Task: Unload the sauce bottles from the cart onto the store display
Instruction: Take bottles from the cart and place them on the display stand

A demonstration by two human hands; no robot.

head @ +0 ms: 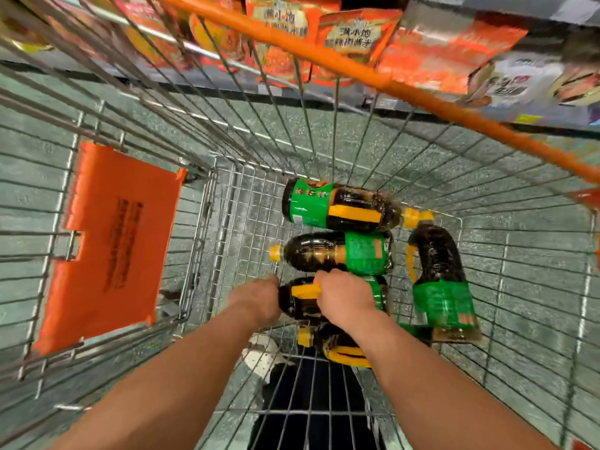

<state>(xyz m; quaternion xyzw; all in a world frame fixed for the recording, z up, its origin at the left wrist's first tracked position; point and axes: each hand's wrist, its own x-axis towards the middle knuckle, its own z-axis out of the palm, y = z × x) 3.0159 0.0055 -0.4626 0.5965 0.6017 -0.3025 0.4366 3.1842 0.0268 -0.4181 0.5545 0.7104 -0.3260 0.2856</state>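
Item: dark-liquid plastic sauce bottles with green labels, yellow caps and yellow moulded side handles; five visible, all lying on their sides on the floor of the wire shopping cart (227, 203) with orange rim. Bottle in hand (298, 303): near-centre, cap end toward the left hand (259, 298), which rests at its neck, finger position hidden. Right hand (344, 295) curled round the yellow handle (305, 290). Handling, judged: full and large, hence heavy; rigid shell, smooth film label likely slippery; lift by the handle, steady the neck. Neighbouring bottle (334, 254) lies just beside it. Destination shelving with orange pouches (354, 37) above the cart.
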